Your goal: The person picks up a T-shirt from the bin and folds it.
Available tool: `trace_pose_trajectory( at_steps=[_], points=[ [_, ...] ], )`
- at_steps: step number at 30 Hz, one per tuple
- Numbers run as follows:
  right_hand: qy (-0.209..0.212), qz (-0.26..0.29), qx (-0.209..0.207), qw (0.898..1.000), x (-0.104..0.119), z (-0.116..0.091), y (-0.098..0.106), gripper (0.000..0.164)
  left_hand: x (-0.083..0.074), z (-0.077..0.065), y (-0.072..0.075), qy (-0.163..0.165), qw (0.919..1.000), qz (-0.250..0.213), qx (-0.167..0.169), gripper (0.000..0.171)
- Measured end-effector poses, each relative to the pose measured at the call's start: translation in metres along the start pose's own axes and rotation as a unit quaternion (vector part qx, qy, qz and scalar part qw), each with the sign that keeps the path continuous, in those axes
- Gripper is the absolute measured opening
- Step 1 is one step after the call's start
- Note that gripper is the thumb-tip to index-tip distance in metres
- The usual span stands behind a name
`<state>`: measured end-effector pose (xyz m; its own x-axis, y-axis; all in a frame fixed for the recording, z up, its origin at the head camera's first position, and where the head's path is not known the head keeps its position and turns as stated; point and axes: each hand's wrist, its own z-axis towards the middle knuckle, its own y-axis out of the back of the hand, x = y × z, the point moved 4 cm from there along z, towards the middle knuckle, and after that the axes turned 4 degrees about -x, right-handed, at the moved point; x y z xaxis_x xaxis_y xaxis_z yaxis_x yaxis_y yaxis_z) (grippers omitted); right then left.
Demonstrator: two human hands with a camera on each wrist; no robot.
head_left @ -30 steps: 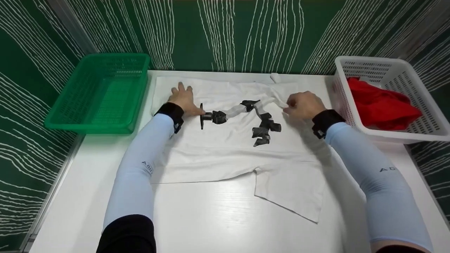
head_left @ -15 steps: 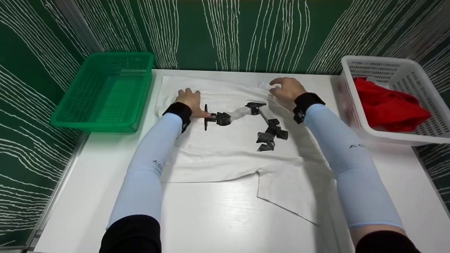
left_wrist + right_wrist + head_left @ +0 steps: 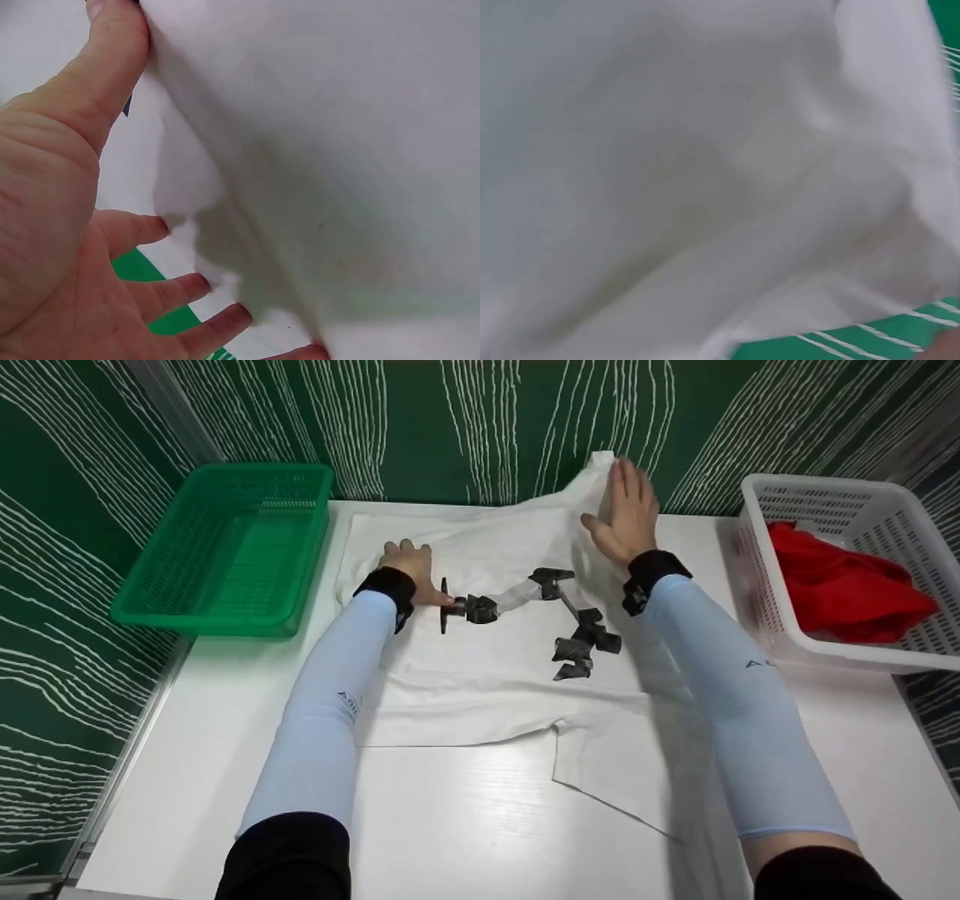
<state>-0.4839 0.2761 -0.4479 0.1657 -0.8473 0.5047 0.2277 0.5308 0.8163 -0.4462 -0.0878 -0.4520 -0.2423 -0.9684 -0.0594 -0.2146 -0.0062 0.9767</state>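
A white T-shirt (image 3: 487,656) lies spread on the table, with a black and grey print (image 3: 517,598) across its chest. My left hand (image 3: 409,568) rests on its left part, fingers spread and thumb touching the end of the print. In the left wrist view, those spread fingers (image 3: 176,296) press on the white cloth. At the far side, the shirt's sleeve (image 3: 592,484) stands raised against the wall. My right hand (image 3: 628,521) is beside that sleeve, fingers straight up and thumb out to the left. Blurred white cloth (image 3: 705,150) fills most of the right wrist view.
A green basket (image 3: 206,624) stands at the left back of the table. At the right back is a white basket (image 3: 862,654) with red cloth (image 3: 847,585) in it. A green wall (image 3: 450,435) with white streaks borders the table's far edge.
My right hand has moved from the shirt's right part to the far side and let go of the pinched fabric. The far sleeve has risen against the wall. My left hand stays on the shirt.
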Motion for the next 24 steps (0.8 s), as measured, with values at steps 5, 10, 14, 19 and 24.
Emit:
trace_pose_trajectory(
  at_steps=[5, 10, 14, 19, 24],
  points=[
    [0.040, -0.014, -0.015, 0.999, 0.011, -0.022, 0.029, 0.078, 0.004, 0.024, -0.004, 0.021, 0.9985, 0.023, 0.044, 0.130],
    [0.004, -0.080, 0.157, 0.984, 0.018, -0.073, 0.019, 0.058, 0.009, 0.037, -0.005, 0.052, 0.9955, 0.015, 0.078, 0.133],
    [-0.032, -0.153, 0.280, 0.947, 0.005, -0.103, 0.007, 0.074, 0.014, 0.048, -0.007, 0.072, 0.9935, 0.002, 0.087, 0.139],
    [-0.039, -0.195, 0.305, 0.931, -0.020, -0.099, -0.001, 0.104, 0.022, 0.057, -0.012, 0.108, 0.9893, -0.044, 0.087, 0.150],
    [-0.023, -0.167, 0.285, 0.944, -0.044, -0.088, -0.007, 0.104, 0.027, 0.072, -0.019, 0.098, 0.9934, -0.059, 0.006, 0.142]
  ],
)
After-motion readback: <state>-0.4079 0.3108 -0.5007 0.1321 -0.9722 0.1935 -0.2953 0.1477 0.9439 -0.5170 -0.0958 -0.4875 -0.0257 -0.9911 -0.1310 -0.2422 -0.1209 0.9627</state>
